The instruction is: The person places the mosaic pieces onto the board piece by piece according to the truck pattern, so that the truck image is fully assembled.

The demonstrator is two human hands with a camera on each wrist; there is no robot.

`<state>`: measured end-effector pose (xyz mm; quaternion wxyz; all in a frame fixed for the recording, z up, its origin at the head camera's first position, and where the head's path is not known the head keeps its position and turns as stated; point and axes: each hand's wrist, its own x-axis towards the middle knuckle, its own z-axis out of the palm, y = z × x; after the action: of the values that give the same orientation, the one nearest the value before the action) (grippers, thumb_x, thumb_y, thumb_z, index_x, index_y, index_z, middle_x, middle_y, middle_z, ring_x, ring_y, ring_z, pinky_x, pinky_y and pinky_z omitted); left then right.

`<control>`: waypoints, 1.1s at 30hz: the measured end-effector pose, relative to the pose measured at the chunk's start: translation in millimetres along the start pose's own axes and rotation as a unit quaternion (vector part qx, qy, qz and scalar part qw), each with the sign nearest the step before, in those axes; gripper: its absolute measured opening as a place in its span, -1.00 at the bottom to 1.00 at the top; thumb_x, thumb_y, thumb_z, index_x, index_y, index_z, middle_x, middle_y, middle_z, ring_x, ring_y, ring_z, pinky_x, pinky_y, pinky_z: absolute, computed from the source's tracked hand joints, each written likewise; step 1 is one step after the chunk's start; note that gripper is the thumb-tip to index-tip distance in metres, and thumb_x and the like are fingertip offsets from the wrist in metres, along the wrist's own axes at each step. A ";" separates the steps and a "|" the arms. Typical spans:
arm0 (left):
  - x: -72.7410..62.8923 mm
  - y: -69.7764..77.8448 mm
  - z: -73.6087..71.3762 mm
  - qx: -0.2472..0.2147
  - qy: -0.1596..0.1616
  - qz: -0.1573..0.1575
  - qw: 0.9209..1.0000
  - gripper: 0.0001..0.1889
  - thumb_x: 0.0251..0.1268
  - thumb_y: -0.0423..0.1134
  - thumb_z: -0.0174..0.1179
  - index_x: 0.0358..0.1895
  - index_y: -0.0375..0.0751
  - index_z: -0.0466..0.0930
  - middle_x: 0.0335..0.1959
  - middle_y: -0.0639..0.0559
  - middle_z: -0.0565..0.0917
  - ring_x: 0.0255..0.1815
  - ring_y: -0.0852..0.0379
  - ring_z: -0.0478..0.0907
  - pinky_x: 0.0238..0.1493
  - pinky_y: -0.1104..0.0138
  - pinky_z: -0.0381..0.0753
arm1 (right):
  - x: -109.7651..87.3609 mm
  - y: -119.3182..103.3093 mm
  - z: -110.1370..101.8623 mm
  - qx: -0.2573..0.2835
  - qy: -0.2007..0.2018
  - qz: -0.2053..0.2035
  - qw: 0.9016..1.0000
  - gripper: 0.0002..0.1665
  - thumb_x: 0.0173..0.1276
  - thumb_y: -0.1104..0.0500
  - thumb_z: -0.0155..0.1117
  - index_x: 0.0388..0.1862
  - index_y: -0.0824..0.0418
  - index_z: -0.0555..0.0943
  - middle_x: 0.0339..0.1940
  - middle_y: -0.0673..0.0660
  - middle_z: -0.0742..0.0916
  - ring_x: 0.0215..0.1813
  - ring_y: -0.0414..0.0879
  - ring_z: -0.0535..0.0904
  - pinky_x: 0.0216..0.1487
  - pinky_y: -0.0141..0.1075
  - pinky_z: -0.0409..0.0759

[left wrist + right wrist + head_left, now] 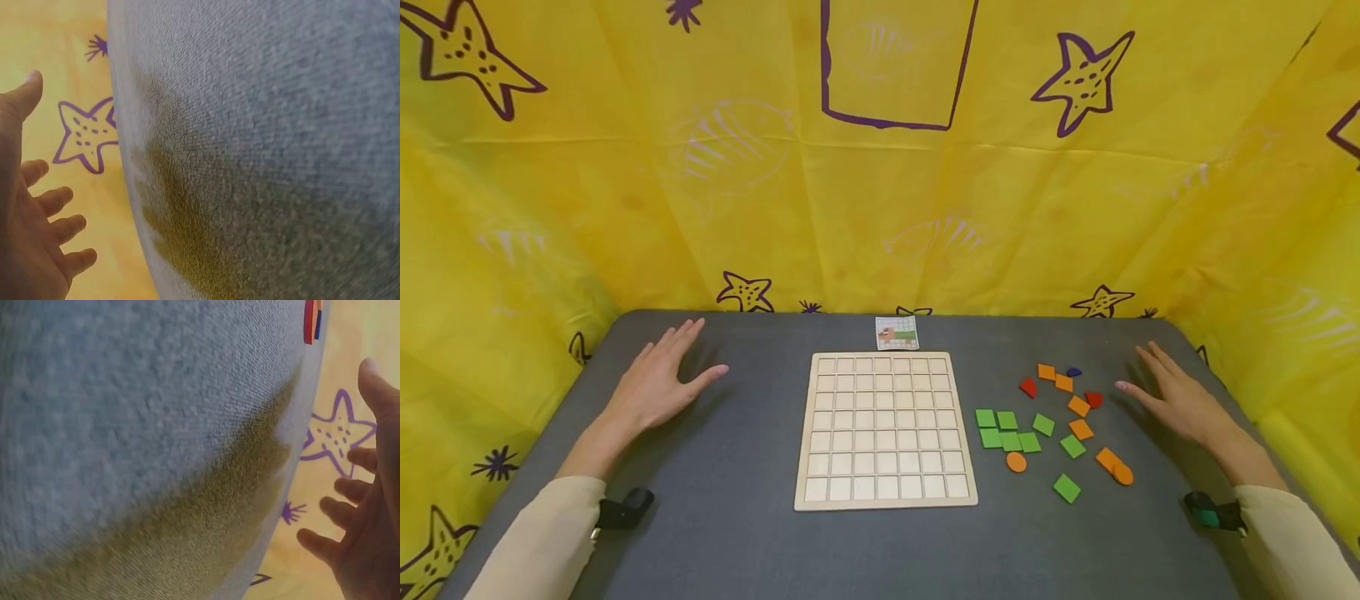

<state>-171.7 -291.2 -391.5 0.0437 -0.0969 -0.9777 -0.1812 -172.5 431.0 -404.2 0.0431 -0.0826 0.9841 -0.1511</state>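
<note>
- The pale wooden square board with a raised grid (802, 433) lies flat in the middle of the dark grey table (715, 533); none of its cells holds a piece, so by my judgement no placing is done.
- All the loose pieces in sight lie to the board's right: flat green square tiles (1043, 425), five of them grouped just beside the board, and flat orange square tiles (1081, 429) scattered farther off.
- Among them are two orange round discs (1016, 462), one touching an orange tile, two red wedge-like pieces (1028, 387) and a small blue piece (1074, 372) whose shape is too small to tell.
- A small white card with a printed grid picture (897, 333) lies just beyond the board's far edge.
- The left hand (658, 383) is spread with its thumb wide, holding nothing, well apart from the board.
- The right hand (1183, 406) is likewise spread and without a piece, near the red and orange ones but touching none.
- Handling every piece appears left to do.
</note>
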 end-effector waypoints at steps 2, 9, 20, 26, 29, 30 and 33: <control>-0.4 1.3 1.6 0.001 0.002 0.005 1.000 -0.04 0.32 0.30 0.08 0.59 -0.17 -0.09 0.51 -0.39 0.08 0.49 -0.44 -0.02 0.40 -0.28 -0.09 | -0.2 -1.3 1.0 -0.002 -0.005 0.003 1.000 0.00 0.51 -0.21 0.00 0.58 0.35 -0.13 0.56 0.46 -0.11 0.32 0.67 0.07 0.08 0.53 0.15; -3.9 14.5 5.6 -0.022 -0.012 0.009 1.000 -0.03 0.32 0.29 0.10 0.59 -0.14 -0.12 0.51 -0.39 0.07 0.47 -0.47 -0.02 0.40 -0.27 -0.07 | -2.0 -5.2 4.8 -0.002 -0.001 -0.007 1.000 0.00 0.50 -0.20 0.04 0.56 0.40 -0.08 0.55 0.49 -0.04 0.34 0.65 0.08 0.11 0.53 0.13; -7.8 40.0 13.5 -0.023 -0.013 0.033 0.999 -0.04 0.28 0.30 0.14 0.57 -0.19 0.00 0.51 -0.32 0.15 0.48 -0.44 0.02 0.40 -0.26 -0.03 | -4.5 -23.6 7.9 -0.005 0.001 -0.026 1.000 0.02 0.45 -0.21 0.13 0.53 0.46 0.01 0.52 0.52 0.06 0.39 0.58 0.08 0.17 0.49 0.13; -13.3 56.0 21.7 -0.019 -0.017 0.061 0.998 -0.04 0.25 0.31 0.16 0.55 -0.18 0.06 0.51 -0.23 0.20 0.50 -0.36 0.05 0.42 -0.21 -0.02 | -4.5 -27.2 7.2 0.003 0.000 -0.027 1.000 0.02 0.45 -0.20 0.13 0.54 0.44 -0.01 0.53 0.50 0.05 0.39 0.58 0.08 0.18 0.47 0.13; -19.1 63.8 25.1 -0.021 -0.024 0.065 0.997 -0.04 0.24 0.31 0.17 0.55 -0.17 0.06 0.51 -0.24 0.19 0.50 -0.36 0.06 0.43 -0.21 -0.02 | -3.3 -28.7 5.4 0.004 -0.002 -0.027 1.000 0.03 0.45 -0.22 0.11 0.56 0.41 -0.02 0.54 0.49 0.05 0.41 0.56 0.06 0.19 0.47 0.13; -21.1 66.4 26.0 -0.022 -0.026 0.067 0.997 -0.04 0.24 0.30 0.18 0.55 -0.18 0.07 0.51 -0.24 0.19 0.49 -0.36 0.06 0.42 -0.21 -0.02 | -3.0 -29.2 4.9 0.003 -0.003 -0.027 1.000 0.03 0.45 -0.22 0.11 0.56 0.40 -0.02 0.54 0.49 0.05 0.41 0.55 0.06 0.19 0.47 0.12; -26.6 74.8 28.3 -0.019 -0.036 0.073 0.996 -0.03 0.23 0.30 0.19 0.55 -0.17 0.06 0.52 -0.25 0.18 0.50 -0.36 0.05 0.42 -0.23 -0.02 | -3.7 -30.8 3.9 -0.001 -0.003 -0.030 1.000 0.03 0.44 -0.22 0.13 0.56 0.39 -0.02 0.53 0.50 0.07 0.41 0.56 0.08 0.19 0.47 0.13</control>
<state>-131.8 -217.1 -395.2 0.0194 -0.1757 -0.9652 -0.1927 -163.8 401.6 -398.3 0.0417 -0.1124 0.9812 -0.1514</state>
